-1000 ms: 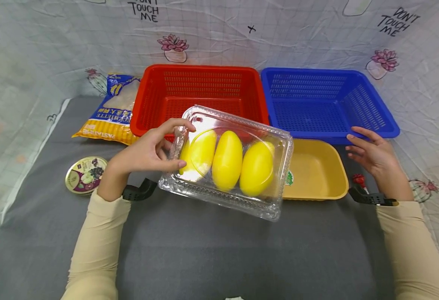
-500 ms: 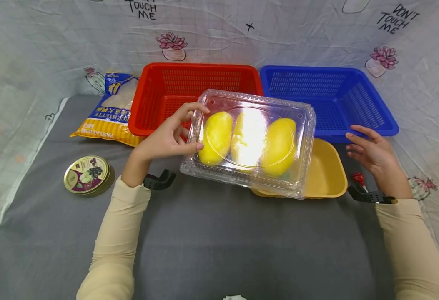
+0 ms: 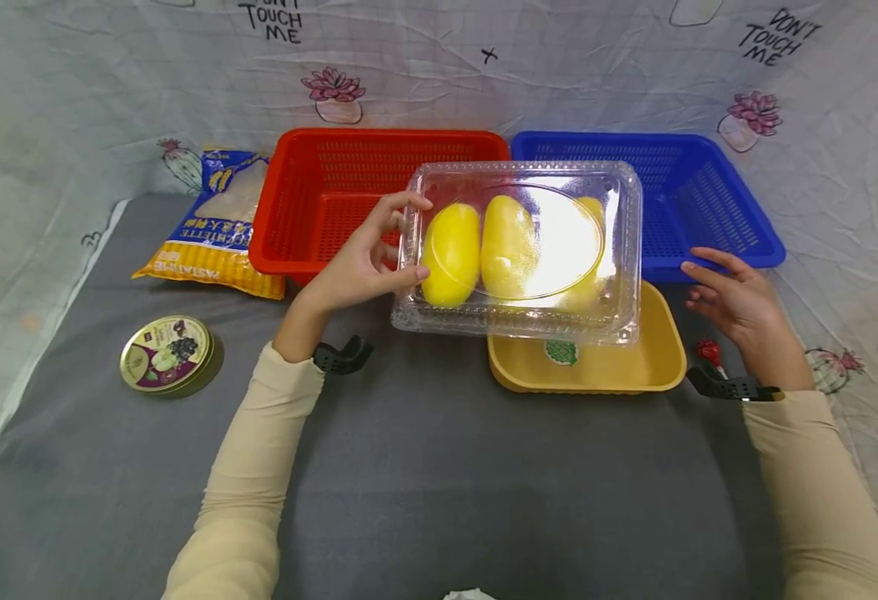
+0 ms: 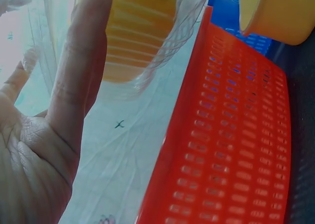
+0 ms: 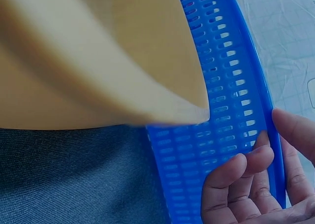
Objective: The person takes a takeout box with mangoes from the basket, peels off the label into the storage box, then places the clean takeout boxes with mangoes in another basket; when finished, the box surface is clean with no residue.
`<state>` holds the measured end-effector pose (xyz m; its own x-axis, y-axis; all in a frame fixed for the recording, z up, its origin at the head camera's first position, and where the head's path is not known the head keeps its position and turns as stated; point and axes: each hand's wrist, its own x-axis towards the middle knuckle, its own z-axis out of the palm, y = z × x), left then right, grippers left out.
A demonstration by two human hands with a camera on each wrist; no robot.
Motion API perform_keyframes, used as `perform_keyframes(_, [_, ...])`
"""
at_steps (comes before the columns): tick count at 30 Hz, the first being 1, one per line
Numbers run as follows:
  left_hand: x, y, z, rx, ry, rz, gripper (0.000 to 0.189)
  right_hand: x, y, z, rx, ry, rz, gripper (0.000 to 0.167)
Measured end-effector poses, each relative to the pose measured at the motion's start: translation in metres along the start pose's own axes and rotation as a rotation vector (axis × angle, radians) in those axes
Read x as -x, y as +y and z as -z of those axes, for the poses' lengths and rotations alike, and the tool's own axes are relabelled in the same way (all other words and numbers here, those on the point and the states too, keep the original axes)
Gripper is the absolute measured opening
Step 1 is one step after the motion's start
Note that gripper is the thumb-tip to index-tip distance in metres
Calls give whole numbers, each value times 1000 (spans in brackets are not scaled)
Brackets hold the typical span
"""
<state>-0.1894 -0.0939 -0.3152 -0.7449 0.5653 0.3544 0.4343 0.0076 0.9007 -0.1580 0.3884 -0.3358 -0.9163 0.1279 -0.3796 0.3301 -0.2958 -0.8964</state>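
Note:
My left hand (image 3: 363,258) holds the left edge of a clear plastic clamshell box (image 3: 529,321), with the thumb on the near side. Three yellow mangoes (image 3: 451,254) show through the lid, one partly washed out by glare. In the head view the box is raised and overlaps the red basket (image 3: 268,242), the blue basket (image 3: 739,212) and a yellow tub (image 3: 614,367). In the left wrist view, the thumb (image 4: 81,61) lies against the box's side. My right hand (image 3: 739,304) hangs loosely curled at the front right rim of the blue basket, fingers (image 5: 224,179) right beside it.
A pasta bag (image 3: 213,233) leans against the red basket's left side. In front of it stands a round tin (image 3: 168,354). Between the tub and my right wrist lies a small red thing (image 3: 707,350) with a white stick. A patterned cloth (image 3: 408,50) hangs behind the baskets.
My left hand has carried the mango box right and away from me, turning it more level, and more of the yellow tub's front now shows. The right hand keeps its place by the blue basket.

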Motion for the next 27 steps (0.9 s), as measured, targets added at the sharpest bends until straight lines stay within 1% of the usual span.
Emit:
perform_keyframes(4, [-8, -4, -3, 14, 14, -9, 71, -2, 0, 0, 23, 7, 10, 21])
perform_keyframes(9, [-19, -6, -10, 1, 36, 2, 71, -5, 2, 1, 2, 2, 21, 19])
perform_keyframes(13, [-29, -9, -15, 16, 48, 4, 71, -3, 1, 2, -8, -12, 34, 20])
perform_keyframes(16, [-35, -11, -18, 33, 66, -19, 71, -2, 1, 2, -15, -18, 39, 21])
perform_keyframes(20, [-41, -17, -21, 45, 109, -51, 71, -3, 0, 2, -18, -25, 34, 20])
perform_keyframes(23, [-45, -21, -24, 53, 131, -51, 70, -4, 1, 1, -14, -14, 23, 20])
perform_keyframes(27, [-53, -26, -27, 64, 134, -31, 69, -4, 0, 1, -30, 21, 8, 21])
